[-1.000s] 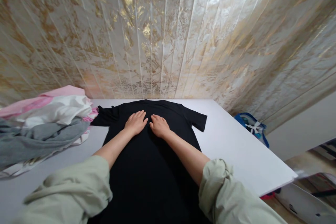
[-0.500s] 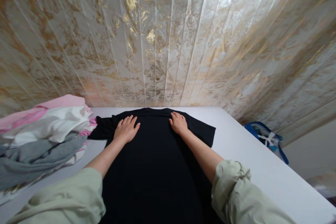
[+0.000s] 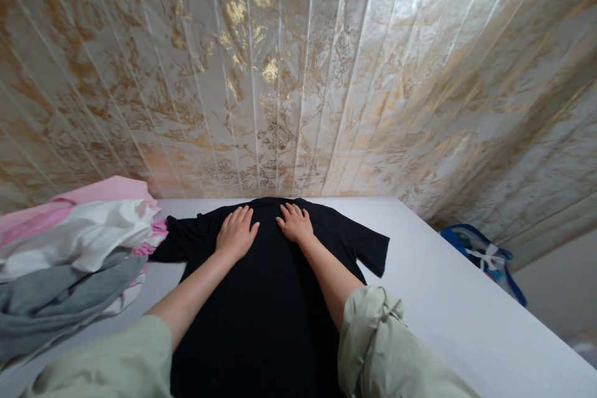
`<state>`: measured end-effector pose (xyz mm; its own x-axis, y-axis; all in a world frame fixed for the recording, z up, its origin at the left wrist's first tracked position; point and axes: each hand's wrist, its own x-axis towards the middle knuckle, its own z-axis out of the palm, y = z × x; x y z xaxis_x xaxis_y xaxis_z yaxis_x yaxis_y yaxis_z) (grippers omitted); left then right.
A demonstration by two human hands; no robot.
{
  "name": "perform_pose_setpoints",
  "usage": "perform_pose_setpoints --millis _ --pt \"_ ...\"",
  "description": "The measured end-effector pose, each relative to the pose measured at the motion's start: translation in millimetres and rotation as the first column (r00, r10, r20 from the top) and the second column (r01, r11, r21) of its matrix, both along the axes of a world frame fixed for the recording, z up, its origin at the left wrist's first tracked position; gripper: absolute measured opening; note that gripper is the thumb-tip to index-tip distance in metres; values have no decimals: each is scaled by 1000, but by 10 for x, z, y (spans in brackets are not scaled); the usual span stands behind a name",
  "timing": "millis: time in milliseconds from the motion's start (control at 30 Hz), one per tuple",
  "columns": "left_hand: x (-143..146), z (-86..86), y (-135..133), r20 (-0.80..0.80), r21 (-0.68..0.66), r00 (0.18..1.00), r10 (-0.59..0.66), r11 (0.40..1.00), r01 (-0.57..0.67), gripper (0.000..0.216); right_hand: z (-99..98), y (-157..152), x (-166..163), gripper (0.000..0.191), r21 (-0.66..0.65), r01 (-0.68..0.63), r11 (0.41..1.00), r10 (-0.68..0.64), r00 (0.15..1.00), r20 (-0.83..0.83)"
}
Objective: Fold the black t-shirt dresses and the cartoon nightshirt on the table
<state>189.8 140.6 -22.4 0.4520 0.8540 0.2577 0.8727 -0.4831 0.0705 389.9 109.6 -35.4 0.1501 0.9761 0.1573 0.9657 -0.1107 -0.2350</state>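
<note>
A black T-shirt (image 3: 270, 298) lies spread flat on a white table (image 3: 433, 298), its neck toward the far wall. My left hand (image 3: 236, 232) rests palm down on the upper chest of the shirt, fingers stretched out. My right hand (image 3: 295, 222) lies flat beside it, just below the collar, fingers also spread. Both hands press on the cloth and hold nothing. My pale green sleeves are pushed up to the elbows.
A heap of clothes (image 3: 69, 261), pink, white and grey, sits on the table's left side, touching the shirt's left sleeve. A gold-and-white curtain (image 3: 298, 74) hangs right behind the table. A blue bag (image 3: 485, 258) lies on the floor at the right.
My hands slid apart across the shirt's chest toward the shoulders, then came back together near the collar. The view has shifted slightly.
</note>
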Motion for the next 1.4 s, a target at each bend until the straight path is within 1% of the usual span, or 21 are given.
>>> perform_pose_setpoints --millis 67,167,300,367,433,500,533,567,667,700,767,800,867,967,1033,1133,1200,1300,1400 --pt "102 -11 95 -10 -51 1000 -29 998 28 59 5 -8 6 57 1 0 1000 0 1000 -6" --pt "160 -51 221 -27 -126 1000 -1 992 -3 64 13 -24 -5 54 29 -20 999 21 1000 -22" --pt "125 -78 267 -41 -155 999 13 988 -19 68 50 -50 -20 50 128 -21 992 25 999 -33" --pt "109 -71 257 -44 -158 999 13 987 -20 67 118 -95 66 49 148 3 989 1 1000 -25" --pt "106 -59 247 -45 -161 999 15 987 -22 67 228 -212 288 49 131 65 989 -62 998 -22" --pt "111 -49 244 -43 -164 999 15 986 -22 67 357 -437 649 50 88 189 978 -187 982 -30" --pt "115 -46 245 -42 -165 999 15 986 -21 68 418 -592 866 52 57 299 952 -298 954 -40" --pt "119 -45 247 -40 -166 999 14 986 -21 68 469 -771 1093 52 42 381 924 -379 924 -39" --pt "130 -43 255 -37 -169 999 17 985 -23 68 538 -1346 1701 50 -24 586 810 -587 809 -40" --pt "132 -43 257 -37 -170 999 18 985 -24 68 527 -1514 1847 48 -54 624 780 -626 778 -47" --pt "134 -39 257 -39 -169 999 19 985 -25 68 461 -1757 2028 40 -116 653 749 -662 746 -77" --pt "135 -36 257 -40 -168 999 17 985 -24 68 413 -1824 2066 37 -139 653 745 -666 739 -98" --pt "134 -30 254 -44 -166 999 15 986 -22 68 312 -1858 2072 29 -154 645 748 -663 734 -145" --pt "130 -27 251 -52 -162 999 16 987 -24 68 214 -1759 2020 15 -133 634 762 -646 727 -234" --pt "128 -30 251 -54 -158 998 17 987 -25 67 203 -1680 2006 13 -112 637 763 -636 708 -307" --pt "130 -37 251 -48 -146 999 20 989 -27 66 228 -1622 2009 9 -94 670 737 -635 638 -436" --pt "132 -37 250 -42 -138 999 23 990 -29 66 237 -1620 1994 6 -111 684 721 -627 576 -525" --pt "134 -34 251 -34 -132 999 22 991 -26 65 231 -1635 1932 12 -167 669 724 -597 488 -637" --pt "133 -31 251 -30 -134 999 17 991 -20 65 234 -1647 1856 17 -212 647 733 -568 409 -714"
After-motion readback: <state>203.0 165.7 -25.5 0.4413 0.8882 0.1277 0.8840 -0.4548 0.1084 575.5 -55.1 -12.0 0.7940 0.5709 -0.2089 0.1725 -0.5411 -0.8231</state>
